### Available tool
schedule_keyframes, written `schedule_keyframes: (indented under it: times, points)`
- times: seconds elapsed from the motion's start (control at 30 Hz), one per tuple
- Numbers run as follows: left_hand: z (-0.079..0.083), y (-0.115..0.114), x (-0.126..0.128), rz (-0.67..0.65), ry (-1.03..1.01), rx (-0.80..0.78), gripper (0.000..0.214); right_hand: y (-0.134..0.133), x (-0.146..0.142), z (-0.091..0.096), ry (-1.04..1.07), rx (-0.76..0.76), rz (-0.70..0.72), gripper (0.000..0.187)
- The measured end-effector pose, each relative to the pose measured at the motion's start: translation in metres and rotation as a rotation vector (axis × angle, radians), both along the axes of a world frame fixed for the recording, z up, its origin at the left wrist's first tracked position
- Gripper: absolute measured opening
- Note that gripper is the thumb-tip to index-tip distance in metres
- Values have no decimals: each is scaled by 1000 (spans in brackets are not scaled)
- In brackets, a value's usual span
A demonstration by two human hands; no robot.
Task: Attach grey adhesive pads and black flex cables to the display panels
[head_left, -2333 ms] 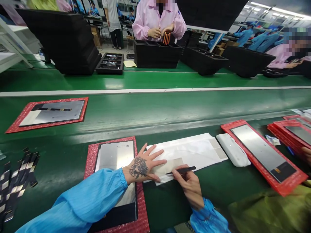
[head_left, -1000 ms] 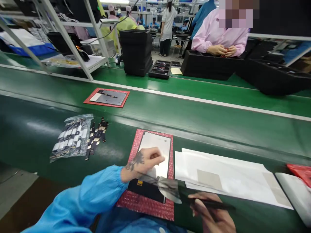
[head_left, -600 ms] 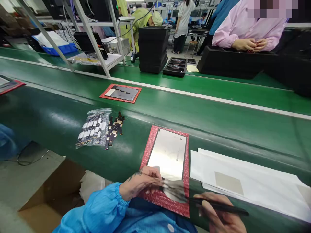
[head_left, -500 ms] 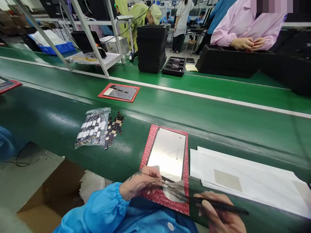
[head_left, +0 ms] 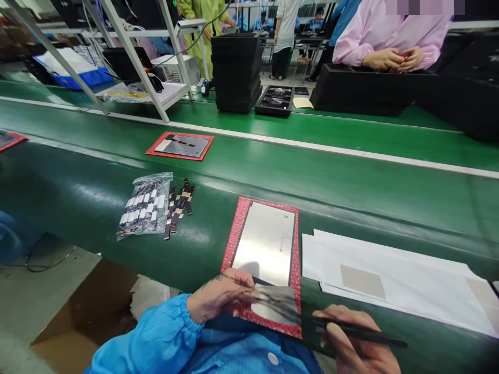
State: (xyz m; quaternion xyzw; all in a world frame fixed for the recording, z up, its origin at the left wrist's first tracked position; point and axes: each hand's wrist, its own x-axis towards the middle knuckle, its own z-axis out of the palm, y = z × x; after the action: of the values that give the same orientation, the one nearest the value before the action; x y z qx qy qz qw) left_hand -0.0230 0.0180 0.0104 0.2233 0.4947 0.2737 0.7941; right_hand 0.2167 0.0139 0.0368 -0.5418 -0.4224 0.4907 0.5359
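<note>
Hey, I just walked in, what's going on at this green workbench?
The right hand holds a dark, pen-like tool, pointing toward the left hand. The left hand is at the near end of a silvery panel, which lies on red wrap. The area between the hands is blurred, so what the left fingers pinch is unclear. White sheets lie right of the panel; a clear bag and loose strips lie left.

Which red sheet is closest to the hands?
The front red sheet, by the left hand. Farther off are the back sheet, beyond the bag, and the left sheet, at the picture's edge.
</note>
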Motion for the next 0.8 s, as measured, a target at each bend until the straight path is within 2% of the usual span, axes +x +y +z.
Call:
schedule_keyframes:
  times: [0.07,0.17,0.37,0.53,0.67,0.8]
  points:
    - [4,3,-3,19,7,46,47,1,5,-8,-37,-8,-6,17]
    - [10,9,-6,9,86,194,47,1,8,-26,-65,-87,-84,20]
    - [13,13,-2,-109,522,416,26,-17,-3,-57,-45,-254,-149,27]
    - [6,9,1,-258,710,416,21,-33,-8,-70,-213,-198,-110,25]
    - [5,8,4,-277,792,449,23,-39,-6,-79,-264,-210,-120,24]
    - [7,7,5,-302,843,489,25,-40,-6,-76,-278,-214,-97,23]
